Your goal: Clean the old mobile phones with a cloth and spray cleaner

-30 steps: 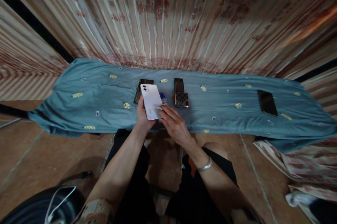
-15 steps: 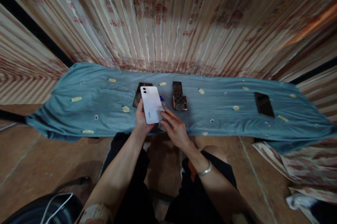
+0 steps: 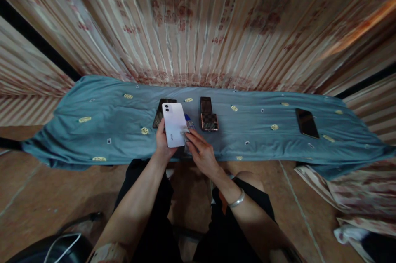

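Note:
My left hand (image 3: 163, 143) is closed around a pale white-lilac smartphone (image 3: 174, 125), its back with two camera lenses facing up. My right hand (image 3: 201, 150) pinches a small greyish cloth (image 3: 185, 134) against the phone's lower right side; the cloth is partly hidden by the fingers. Under and behind the held phone lies a dark phone (image 3: 158, 115), partly covered. A bottle with a blue cap (image 3: 188, 118) shows just past the pale phone's right edge. To the right of it an unfolded flip phone (image 3: 209, 121) with a checkered lower half rests on the cloth cover.
A blue-green sheet (image 3: 260, 143) with yellow pineapple prints covers the long surface before me. Another dark phone (image 3: 307, 123) lies far right. A patterned curtain (image 3: 192, 28) hangs behind. At lower left a black rounded object (image 3: 40, 250) carries a white cable.
The view has shifted slightly, so everything sits a little further left. My right fingers and the cloth have moved slightly upward along the phone. Both hands keep their hold.

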A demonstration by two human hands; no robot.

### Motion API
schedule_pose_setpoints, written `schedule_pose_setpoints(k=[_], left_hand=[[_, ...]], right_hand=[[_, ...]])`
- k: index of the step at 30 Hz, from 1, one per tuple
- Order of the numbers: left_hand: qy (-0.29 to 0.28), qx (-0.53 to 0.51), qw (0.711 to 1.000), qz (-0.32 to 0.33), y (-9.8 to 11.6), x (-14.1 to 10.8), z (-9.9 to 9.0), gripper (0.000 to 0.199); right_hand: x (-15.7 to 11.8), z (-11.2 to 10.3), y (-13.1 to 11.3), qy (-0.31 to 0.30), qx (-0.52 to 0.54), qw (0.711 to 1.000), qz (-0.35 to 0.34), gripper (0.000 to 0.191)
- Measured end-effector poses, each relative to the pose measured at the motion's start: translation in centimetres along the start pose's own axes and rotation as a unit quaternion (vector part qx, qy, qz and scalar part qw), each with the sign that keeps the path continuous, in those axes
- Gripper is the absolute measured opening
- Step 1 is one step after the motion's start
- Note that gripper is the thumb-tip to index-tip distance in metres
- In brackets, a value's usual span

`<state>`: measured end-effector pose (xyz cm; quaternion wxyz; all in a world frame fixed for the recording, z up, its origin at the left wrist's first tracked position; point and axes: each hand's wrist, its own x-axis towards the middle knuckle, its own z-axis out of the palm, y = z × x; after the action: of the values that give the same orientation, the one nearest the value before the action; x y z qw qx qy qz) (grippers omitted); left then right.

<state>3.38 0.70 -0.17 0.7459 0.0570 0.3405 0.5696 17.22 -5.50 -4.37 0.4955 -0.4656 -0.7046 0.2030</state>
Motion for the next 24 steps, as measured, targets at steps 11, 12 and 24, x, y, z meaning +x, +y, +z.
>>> schedule_pose_setpoints(k=[11,12,24], left_hand=[[0.021,0.001,0.999,-0.038,-0.8,-1.0,1.0,0.046],[0.025,0.005,0.999,-0.041,-1.0,-1.2,1.1,0.045],[0.018,0.045,0.997,-0.061,-2.3,-1.3,0.6,0.042]], right_hand=[[0.5,-0.1,0.4,0.033,-0.063,0.997,-0.019,0.038],[0.6,-0.2,0.5,0.035,-0.070,0.997,-0.017,0.039],[1.5,-1.0,1.6,0.028,-0.064,0.997,0.025,0.043]])
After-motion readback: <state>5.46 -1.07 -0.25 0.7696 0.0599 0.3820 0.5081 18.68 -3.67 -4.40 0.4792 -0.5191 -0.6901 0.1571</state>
